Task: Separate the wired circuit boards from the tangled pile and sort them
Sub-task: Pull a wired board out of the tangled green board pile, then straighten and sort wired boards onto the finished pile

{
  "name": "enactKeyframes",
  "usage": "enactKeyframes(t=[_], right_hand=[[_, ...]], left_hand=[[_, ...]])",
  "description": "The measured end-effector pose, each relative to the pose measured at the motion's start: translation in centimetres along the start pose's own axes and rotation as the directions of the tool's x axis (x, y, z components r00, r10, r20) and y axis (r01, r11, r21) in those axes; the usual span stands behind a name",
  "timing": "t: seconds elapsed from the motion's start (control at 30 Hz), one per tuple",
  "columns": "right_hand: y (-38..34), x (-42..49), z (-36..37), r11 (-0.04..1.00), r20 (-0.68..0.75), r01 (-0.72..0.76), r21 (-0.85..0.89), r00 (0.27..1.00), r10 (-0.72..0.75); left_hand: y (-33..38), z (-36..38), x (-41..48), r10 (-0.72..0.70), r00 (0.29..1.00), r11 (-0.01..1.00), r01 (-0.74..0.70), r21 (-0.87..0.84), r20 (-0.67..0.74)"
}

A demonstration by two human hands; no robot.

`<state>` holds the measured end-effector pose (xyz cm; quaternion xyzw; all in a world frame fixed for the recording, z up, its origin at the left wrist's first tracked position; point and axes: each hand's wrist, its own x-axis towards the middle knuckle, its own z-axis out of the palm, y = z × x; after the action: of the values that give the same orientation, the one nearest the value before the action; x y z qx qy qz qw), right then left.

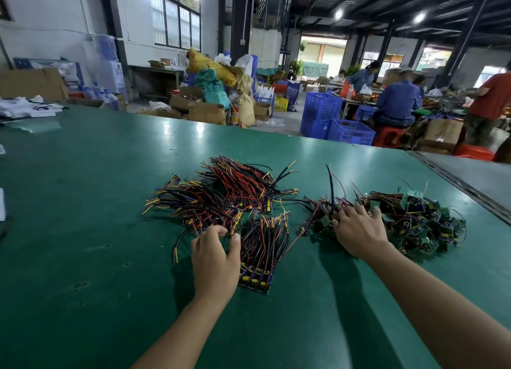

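fingertips (349,213) buried in tangled pile (414,222)

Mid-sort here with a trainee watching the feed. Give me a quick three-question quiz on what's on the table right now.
1. True or false: the right hand rests on the tangled pile of green boards.
2. The left hand is beside which group? A) the neat stack of wired boards B) a blue crate C) a cardboard box
3. Fill in: the table surface is ____ in colour.

Key: 1 true; 2 A; 3 green.
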<state>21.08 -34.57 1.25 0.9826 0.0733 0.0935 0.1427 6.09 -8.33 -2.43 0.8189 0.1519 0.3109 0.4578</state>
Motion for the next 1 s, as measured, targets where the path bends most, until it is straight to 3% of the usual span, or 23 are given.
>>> enactKeyframes(t=[0.13,0.23,0.3,0.37,0.47,0.57,0.63,1.0], right_hand=[[-0.2,-0.4,-0.3,0.993,-0.043,-0.073,0.092,0.996,0.078],[-0.9,-0.8,-1.1,0.983,-0.191,-0.102,0.156,0.973,0.131],[-1.7,-0.9,-1.7,0.986,-0.36,-0.016,0.167,0.93,0.076],[-2.8,-1.0,-2.2,0.982,-0.43,0.169,0.086,0.896,-0.116],[-5.2,-0.7,-2.3,0.901,-0.208,0.433,-0.019,0.88,-0.427],[-6.7,0.0,-2.0,0.909,0.035,0.415,0.035,0.909,-0.416],[-6.6,0.4,-2.1,0.941,0.108,0.336,0.043,0.935,-0.338],[-4.9,0.4,0.1,0.94,-0.049,0.341,-0.016,0.939,-0.341]], left_hand=[[-0.1,0.1,0.0,-0.004,1.0,1.0,0.004,0.007,0.008],[-0.1,0.2,0.1,-0.007,1.0,1.0,0.007,0.006,-0.003],[-0.1,0.4,0.1,0.0,1.0,1.0,0.001,0.009,-0.017],[-0.1,0.5,0.0,0.0,1.0,1.0,0.0,0.019,-0.02],[-0.1,0.6,0.0,-0.007,1.0,1.0,0.007,0.022,-0.008],[-0.1,0.4,-0.1,-0.012,1.0,1.0,0.012,0.016,0.008],[-0.2,0.2,-0.2,-0.027,0.999,1.0,0.027,0.006,0.023],[-0.1,-0.2,0.0,0.007,1.0,0.994,-0.009,0.105,0.019]])
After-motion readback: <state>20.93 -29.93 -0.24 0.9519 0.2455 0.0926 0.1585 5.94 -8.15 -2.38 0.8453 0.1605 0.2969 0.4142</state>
